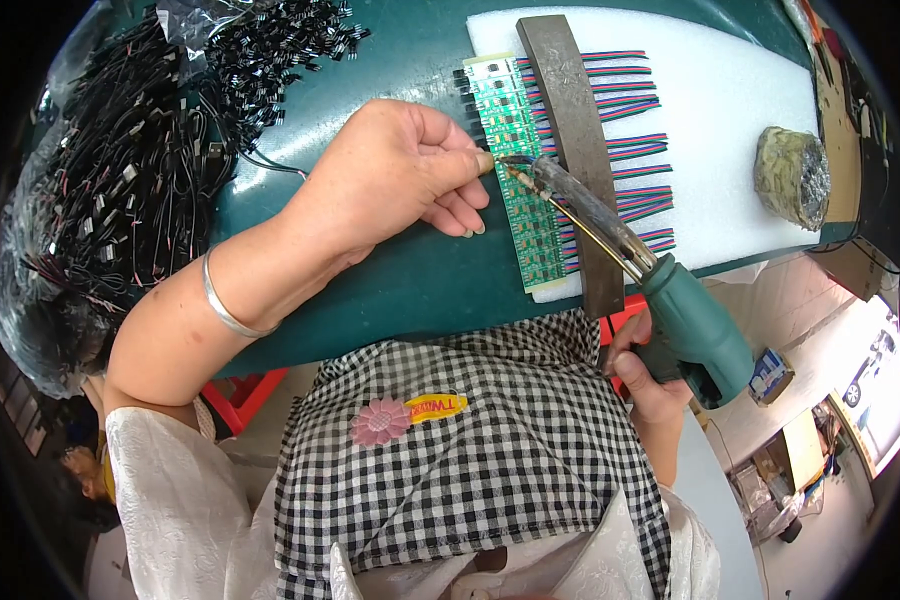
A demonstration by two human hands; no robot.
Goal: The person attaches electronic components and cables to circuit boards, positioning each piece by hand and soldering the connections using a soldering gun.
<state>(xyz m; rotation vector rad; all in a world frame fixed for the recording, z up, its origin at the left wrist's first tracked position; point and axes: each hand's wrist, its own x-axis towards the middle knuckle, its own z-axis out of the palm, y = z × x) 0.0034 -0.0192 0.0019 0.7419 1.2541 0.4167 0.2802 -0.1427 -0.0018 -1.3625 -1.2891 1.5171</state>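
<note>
A long green circuit board panel [540, 245] lies at the left edge of a white foam sheet [715, 110]. Small black connectors stick out from its far left side. Multicoloured flat wires [638, 148] run from its right side beneath a dark metal bar [570, 105]. My left hand [405, 170] is pinched at the panel's left edge, thumb and forefinger together; what they hold is hidden. Wrapped round the handle of a green soldering gun [705, 325] is my right hand [650, 375]. The gun's tip meets the board area beside my left fingertips.
Heaps of black cables [120, 190] and small black connectors [280, 60] cover the table's left side, with plastic bags among them. At the right of the foam stands a round foil-wrapped block [792, 178]. A red stool [245, 400] shows below the green table [370, 310].
</note>
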